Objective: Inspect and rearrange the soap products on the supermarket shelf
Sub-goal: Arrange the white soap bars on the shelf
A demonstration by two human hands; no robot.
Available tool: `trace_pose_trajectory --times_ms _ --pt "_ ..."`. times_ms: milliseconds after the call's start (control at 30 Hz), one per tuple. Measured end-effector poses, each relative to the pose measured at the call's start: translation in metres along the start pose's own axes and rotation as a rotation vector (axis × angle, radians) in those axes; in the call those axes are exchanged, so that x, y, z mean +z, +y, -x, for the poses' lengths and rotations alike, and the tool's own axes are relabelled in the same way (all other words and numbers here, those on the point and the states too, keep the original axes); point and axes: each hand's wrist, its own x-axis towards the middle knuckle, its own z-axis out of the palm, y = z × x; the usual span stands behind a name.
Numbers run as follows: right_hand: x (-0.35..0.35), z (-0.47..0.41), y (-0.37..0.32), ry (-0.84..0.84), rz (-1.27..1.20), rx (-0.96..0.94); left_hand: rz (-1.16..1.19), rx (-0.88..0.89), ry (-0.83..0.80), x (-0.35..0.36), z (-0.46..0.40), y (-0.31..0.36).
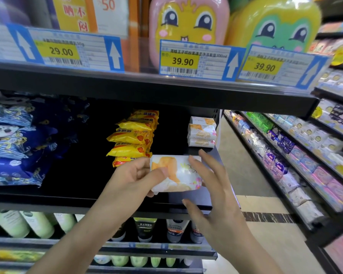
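A white and orange soap bar pack [178, 173] is held in front of the black middle shelf [48, 196]. My left hand [135, 178] grips its left end, thumb across the front. My right hand [210, 186] is at its right end with fingers straight and spread, fingertips touching the pack. Behind, a short stack of the same white soap packs [202, 132] sits at the shelf's right end. A stack of yellow soap packs [135, 135] stands just left of it.
Blue patterned packs [10, 147] fill the shelf's left side. Price tags [194, 60] line the upper shelf edge under cartoon bottles [188, 22]. Tubes and bottles [147, 228] stand on the shelf below. An aisle and another stocked shelf [297, 159] run along the right.
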Motion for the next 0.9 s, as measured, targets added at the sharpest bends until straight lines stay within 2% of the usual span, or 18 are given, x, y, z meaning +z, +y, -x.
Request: trace_pose_trajectory --times_ms 167,467,633,900 --pt "0.002 -0.003 0.004 0.028 0.019 -0.022 0.076 -0.155 -0.021 -0.001 0.0 0.004" --pt "-0.002 -0.013 0.002 0.103 -0.089 -0.043 0.186 -0.373 -0.112 -0.004 -0.001 0.005" --pt "-0.006 -0.013 -0.001 0.027 -0.261 0.123 0.243 -0.425 -0.095 -0.002 0.0 0.007" --pt "-0.008 -0.012 -0.013 -0.105 -0.437 0.324 0.162 -0.489 -0.076 -0.004 -0.001 -0.002"
